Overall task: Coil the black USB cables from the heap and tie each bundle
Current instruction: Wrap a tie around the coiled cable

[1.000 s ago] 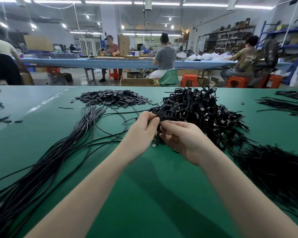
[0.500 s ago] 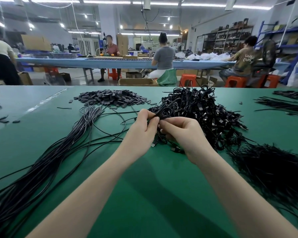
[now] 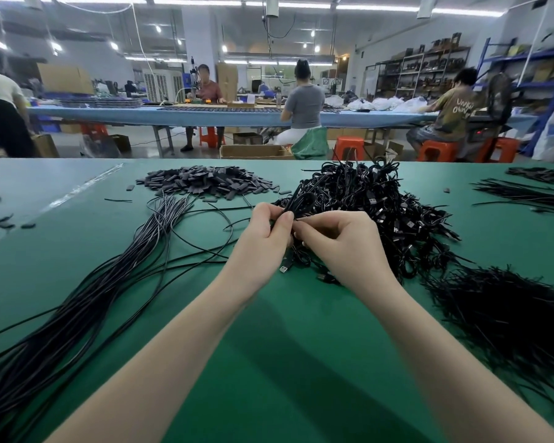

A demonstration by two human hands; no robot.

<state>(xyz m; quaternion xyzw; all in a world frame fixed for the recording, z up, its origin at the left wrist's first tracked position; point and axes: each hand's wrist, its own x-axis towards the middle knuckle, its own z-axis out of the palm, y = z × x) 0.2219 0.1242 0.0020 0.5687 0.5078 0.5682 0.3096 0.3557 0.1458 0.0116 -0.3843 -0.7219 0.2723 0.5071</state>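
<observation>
holding a small coiled cable [image 3: 296, 203] up between both hands, the person works just above the desk [image 3: 288, 346], in front of the big pile of tied bundles [image 3: 381, 212]. the left hand [image 3: 264, 238] pinches the coil with its fingers closed on it. the right hand [image 3: 343, 241] has its fingers curled in at the same spot, and it looks like they grip a thin tie there, but the tie is too small to see well. a moment ago the loop sat lower and was hidden by the hands; now it sticks up above them, so i think the coiling is done and the tying is under way. one silver plug [image 3: 286, 268] hangs down under the left hand. to the left lies the long heap of loose cables [image 3: 103, 282], still big, so lots of work is left. behind it is a pile of little dark tabs [image 3: 205, 183]. at the right is a bushy heap of thin black ties [image 3: 506, 314]. stray cables near the hands could snag the coil.
</observation>
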